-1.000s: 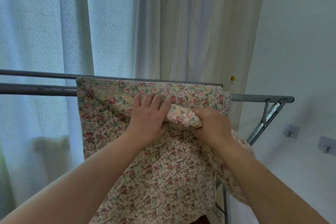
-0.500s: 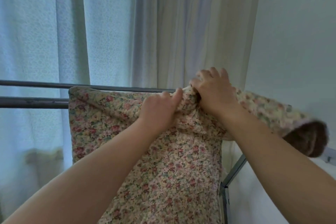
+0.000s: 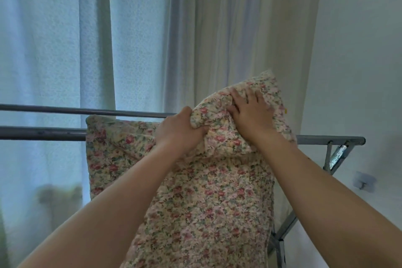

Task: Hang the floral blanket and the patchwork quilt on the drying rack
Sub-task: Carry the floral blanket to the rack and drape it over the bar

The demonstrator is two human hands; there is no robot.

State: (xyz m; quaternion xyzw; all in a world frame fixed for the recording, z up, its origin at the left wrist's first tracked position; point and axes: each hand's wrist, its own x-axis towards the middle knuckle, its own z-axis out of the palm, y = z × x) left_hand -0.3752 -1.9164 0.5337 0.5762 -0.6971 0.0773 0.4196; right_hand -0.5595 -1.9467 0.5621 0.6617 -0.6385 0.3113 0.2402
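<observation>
The floral blanket, cream with small pink flowers, hangs over the near bar of the metal drying rack and falls toward me. Its right upper part is bunched and lifted above the bar. My left hand grips the bunched fold from the left. My right hand lies on top of the raised fold with its fingers spread, pressing and holding the fabric. The patchwork quilt is not in view.
A second rack bar runs behind the first. The rack's right end and angled brace stick out toward a white wall. Pale curtains hang close behind the rack. A small wall hook sits low on the right.
The bunched right part of the blanket has been raised higher and pushed back over the bars. My right hand moved up and right onto it; the flap that stuck out to the right is gone.
</observation>
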